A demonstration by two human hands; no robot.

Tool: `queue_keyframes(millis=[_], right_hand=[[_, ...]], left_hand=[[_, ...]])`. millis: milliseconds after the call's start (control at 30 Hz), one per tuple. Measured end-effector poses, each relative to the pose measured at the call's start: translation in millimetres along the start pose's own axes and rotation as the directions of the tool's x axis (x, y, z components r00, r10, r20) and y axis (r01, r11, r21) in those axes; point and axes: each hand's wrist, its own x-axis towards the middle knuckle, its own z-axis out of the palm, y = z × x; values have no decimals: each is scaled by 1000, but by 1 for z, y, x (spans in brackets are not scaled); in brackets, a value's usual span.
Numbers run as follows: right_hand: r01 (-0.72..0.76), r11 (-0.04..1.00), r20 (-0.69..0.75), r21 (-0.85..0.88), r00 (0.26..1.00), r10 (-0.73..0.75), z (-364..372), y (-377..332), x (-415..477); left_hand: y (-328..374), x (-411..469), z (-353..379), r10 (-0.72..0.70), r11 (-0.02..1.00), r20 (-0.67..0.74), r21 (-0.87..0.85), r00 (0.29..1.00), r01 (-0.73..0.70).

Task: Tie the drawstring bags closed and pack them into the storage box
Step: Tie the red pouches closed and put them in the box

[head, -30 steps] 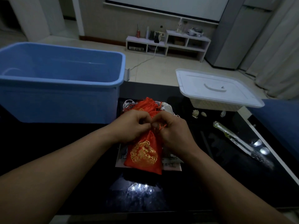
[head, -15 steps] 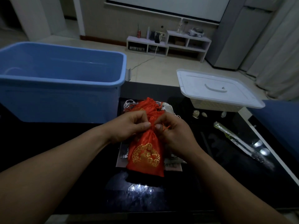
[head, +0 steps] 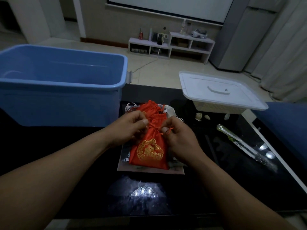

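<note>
A red drawstring bag with gold embroidery lies on a flat card on the dark table, its neck gathered tight. My left hand pinches the red cord on the left of the neck. My right hand pinches the cord on the right, with a loop over its fingers. Behind the bag lies a pile of more red and white bags. The blue storage box stands open at the back left; I see nothing inside it.
A white lidded basket sits at the back right. A clear-wrapped long packet lies on the right of the glossy black table. Small pale bits lie near the basket. A blue seat edge borders the right.
My hands have moved apart, drawing the cord ends out to either side of the bag's neck. The neck is cinched tighter than a second ago.
</note>
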Motion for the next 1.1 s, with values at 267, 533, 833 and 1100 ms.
queue_keyframes(millis=[267, 533, 833, 1100], right_hand=[[-83, 988, -99, 128, 990, 96, -2, -7, 2], [-118, 897, 95, 427, 992, 85, 3, -97, 40], [-175, 963, 158, 207, 977, 144, 77, -208, 169], [7, 993, -115, -115, 993, -20, 29, -137, 106]], left_hand=[[12, -7, 10, 32, 979, 28, 199, 999, -37], [75, -31, -33, 348, 916, -488, -6, 800, -402], [75, -46, -133, 391, 918, -839, 324, 378, -230], [69, -45, -92, 574, 800, -620, 565, 534, -204]])
